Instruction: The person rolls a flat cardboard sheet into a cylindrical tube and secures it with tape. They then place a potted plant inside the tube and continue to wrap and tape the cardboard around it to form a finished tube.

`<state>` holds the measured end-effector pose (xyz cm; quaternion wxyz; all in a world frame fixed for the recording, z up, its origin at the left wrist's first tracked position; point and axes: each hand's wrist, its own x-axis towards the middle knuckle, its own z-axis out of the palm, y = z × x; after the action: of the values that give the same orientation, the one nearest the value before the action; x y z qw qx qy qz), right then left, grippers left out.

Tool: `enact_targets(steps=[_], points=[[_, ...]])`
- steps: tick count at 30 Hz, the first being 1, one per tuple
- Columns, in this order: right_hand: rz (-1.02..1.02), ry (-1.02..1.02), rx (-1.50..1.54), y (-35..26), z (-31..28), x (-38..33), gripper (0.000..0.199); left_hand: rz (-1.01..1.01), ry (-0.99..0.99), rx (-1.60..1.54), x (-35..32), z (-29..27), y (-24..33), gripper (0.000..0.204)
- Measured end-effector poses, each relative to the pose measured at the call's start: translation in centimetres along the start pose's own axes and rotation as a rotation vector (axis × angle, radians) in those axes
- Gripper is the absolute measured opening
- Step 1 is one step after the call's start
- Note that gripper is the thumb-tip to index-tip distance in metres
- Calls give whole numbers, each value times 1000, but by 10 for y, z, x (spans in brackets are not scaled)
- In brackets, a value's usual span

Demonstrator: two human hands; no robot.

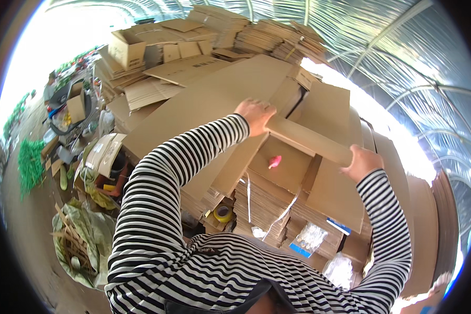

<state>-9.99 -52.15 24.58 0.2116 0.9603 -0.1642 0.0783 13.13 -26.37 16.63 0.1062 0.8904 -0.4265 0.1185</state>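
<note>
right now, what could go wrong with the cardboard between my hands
The long cardboard piece might bend or slip, since the left grip and right grip hold it only near its ends. The small pink item lying close by on the near side could get knocked or covered.

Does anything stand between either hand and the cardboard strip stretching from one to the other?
Nothing visible does. The left hand and right hand are at opposite ends of the cardboard strip. The small pink item shows on the person's side of it, clear of both hands.
</note>
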Motion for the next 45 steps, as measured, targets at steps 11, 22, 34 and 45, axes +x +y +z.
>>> enact_targets(steps=[11,22,34,45], points=[[57,-13,44,33,62,-36,33,330,197,215,39,49,39,48],[31,-140,177,81,165,-68,44,438,58,173,54,113,136,43],[194,-254,299,141,272,-87,40,383,-69,-3,77,216,247,41],[270,-261,264,178,345,-33,39,364,-47,-24,137,288,288,50]])
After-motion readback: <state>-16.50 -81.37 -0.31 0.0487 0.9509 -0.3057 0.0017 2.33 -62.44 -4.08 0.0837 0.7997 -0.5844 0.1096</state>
